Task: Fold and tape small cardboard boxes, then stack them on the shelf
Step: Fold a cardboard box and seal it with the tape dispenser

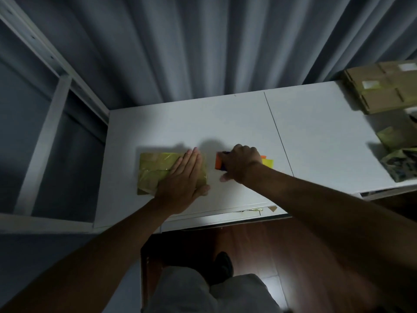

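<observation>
A small cardboard box [155,170], wrapped in yellowish tape, lies flat on the white table [225,123]. My left hand [182,177] presses flat on its right half with straight fingers. Just to the right, my right hand [240,162] grips an orange and dark tape dispenser [219,164] that stands on the table. A yellow strip of tape [268,163] shows behind that hand. A grey metal shelf [56,105] stands at the left of the table.
A stack of flat cardboard boxes [383,86] lies at the table's back right corner. Crumpled tape and packaging scraps [399,152] sit at the right edge. Grey curtains hang behind the table. Tape scraps [255,211] lie at the table's front edge.
</observation>
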